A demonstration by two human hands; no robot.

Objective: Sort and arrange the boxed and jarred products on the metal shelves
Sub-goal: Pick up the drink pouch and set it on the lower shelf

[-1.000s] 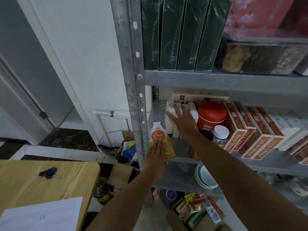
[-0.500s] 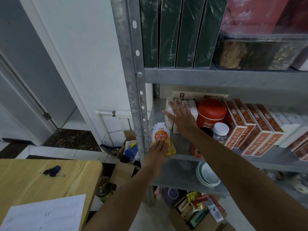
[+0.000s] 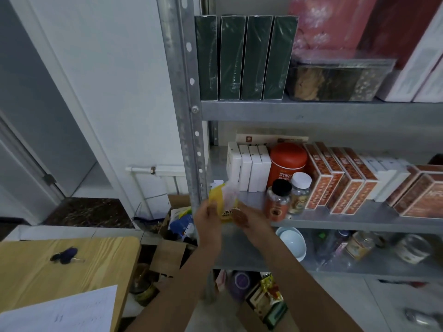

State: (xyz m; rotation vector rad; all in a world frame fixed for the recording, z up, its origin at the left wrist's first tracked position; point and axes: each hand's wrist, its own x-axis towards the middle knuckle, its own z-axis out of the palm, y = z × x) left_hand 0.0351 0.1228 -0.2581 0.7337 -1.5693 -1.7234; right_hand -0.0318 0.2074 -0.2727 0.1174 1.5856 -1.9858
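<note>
Both my hands hold a yellow and white drink pouch [image 3: 223, 200] at the front left corner of the middle metal shelf [image 3: 335, 222]. My left hand [image 3: 208, 219] grips its left side and my right hand [image 3: 244, 218] grips its lower right; the pouch is motion-blurred. Behind it stand white boxes [image 3: 248, 167], a red round tin [image 3: 286, 164], a black-capped jar [image 3: 278, 200] and a white-capped jar [image 3: 299, 192]. Red patterned boxes [image 3: 335, 178] fill the shelf further right.
Dark green boxes [image 3: 244, 58] and a clear plastic container [image 3: 335, 81] stand on the upper shelf. Bowls [image 3: 292, 242] and jars sit on the lower shelf. The steel upright [image 3: 187, 97] is by my left hand. A wooden table [image 3: 60, 271] with keys and paper is at lower left.
My right hand left the white boxes and came down onto the pouch. Both hands now grip the pouch, which has been lifted and tilted at the shelf's front edge.
</note>
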